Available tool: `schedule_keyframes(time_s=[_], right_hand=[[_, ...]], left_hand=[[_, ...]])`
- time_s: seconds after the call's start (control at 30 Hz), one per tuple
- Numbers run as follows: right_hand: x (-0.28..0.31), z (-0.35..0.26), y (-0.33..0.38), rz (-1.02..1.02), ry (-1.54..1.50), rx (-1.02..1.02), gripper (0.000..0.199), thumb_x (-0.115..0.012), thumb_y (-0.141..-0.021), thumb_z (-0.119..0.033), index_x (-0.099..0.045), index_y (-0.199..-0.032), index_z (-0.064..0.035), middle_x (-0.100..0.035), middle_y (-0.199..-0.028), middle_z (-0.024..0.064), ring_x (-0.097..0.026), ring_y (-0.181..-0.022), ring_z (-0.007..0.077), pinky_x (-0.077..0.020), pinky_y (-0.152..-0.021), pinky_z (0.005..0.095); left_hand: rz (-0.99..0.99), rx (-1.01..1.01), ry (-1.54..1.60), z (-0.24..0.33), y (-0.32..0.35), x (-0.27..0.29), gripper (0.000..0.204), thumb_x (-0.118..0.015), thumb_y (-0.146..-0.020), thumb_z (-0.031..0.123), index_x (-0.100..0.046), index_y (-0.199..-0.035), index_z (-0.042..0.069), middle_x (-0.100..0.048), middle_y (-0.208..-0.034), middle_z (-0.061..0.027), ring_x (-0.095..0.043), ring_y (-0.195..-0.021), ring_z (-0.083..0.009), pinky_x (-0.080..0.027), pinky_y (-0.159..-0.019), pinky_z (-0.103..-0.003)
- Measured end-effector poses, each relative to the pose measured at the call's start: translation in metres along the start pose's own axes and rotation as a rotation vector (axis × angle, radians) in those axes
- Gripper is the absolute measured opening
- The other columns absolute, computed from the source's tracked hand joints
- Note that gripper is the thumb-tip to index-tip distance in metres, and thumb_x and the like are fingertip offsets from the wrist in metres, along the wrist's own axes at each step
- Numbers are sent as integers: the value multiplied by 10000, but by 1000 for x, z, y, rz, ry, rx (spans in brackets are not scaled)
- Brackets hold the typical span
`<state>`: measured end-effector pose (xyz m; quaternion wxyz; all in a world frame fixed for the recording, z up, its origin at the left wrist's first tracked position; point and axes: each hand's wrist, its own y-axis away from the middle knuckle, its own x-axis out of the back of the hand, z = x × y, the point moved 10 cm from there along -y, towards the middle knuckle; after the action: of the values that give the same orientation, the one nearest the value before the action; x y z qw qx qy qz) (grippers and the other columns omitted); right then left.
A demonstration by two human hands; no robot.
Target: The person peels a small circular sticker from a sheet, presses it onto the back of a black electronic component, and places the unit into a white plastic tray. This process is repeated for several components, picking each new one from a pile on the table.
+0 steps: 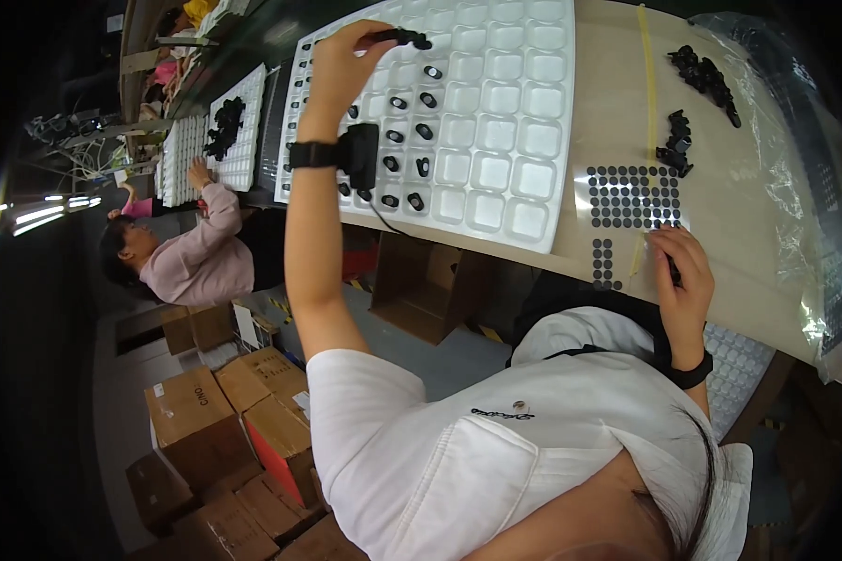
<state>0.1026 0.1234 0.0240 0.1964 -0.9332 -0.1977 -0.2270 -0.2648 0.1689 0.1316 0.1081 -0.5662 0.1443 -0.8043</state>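
Over the white tray (486, 173), left hand (344, 64) gripped black pieces (405, 37); at the dot sheet (632, 198), right hand (683, 266) curled, hold unclear — placement seemingly in hand, careful alignment next required.

Strip lights (37, 215) glow; cardboard boxes (192, 416) crowd the grey floor (458, 360).

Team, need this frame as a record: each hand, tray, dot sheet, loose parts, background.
left hand: pinching black pieces over the tray
right hand: fingertips at the dot sheet's lower edge; small black item by the fingers, hold unclear
tray: white, gridded; black parts in several pockets
dot sheet: clear, black round dots
loose parts: two black clusters, far and near
background: co-worker at left; cartons
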Motion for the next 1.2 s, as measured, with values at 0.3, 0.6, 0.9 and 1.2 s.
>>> schedule_keyframes(time_s=[0.3, 0.6, 0.9, 1.2], right_hand=[[0, 0, 3, -15, 22, 1, 122, -532, -768, 4, -594, -872, -7, -587, -925, 109, -542, -920, 234, -393, -856, 317], [-2, 5, 2, 2, 47, -21, 123, -546, -771, -14, -603, -881, -19, -590, -942, 100, -543, -925, 226, -410, -814, 285], [7, 8, 8, 89, 106, -54, 141, -579, -750, -30, -614, -886, -47, -579, -947, 62, -545, -860, 196, -432, -715, 258], [-20, -12, -10, -55, 138, 106, 174, -620, -695, -37, -616, -866, -68, -554, -799, 33, -531, -722, 179, -429, -584, 242]], left_hand=[[173, 284, 478, -17, 41, 7, 173, -601, -769, 120, -598, -889, -5, -619, -821, -100, -589, -683, -169, -456, -602, -223], [732, 981, 2152, -28, 76, -82, 242, -409, -878, 169, -449, -991, -41, -517, -863, -97, -532, -754, -150, -459, -637, -234], [-4, 972, 2698, 129, 88, -133, 286, -362, -895, 212, -430, -1009, -41, -462, -795, -75, -419, -646, -138, -370, -483, -225], [-382, 793, 2480, 212, 125, -160, 245, -439, -884, 209, -482, -1001, -2, -550, -921, -96, -460, -535, -111, -379, -457, -180]])
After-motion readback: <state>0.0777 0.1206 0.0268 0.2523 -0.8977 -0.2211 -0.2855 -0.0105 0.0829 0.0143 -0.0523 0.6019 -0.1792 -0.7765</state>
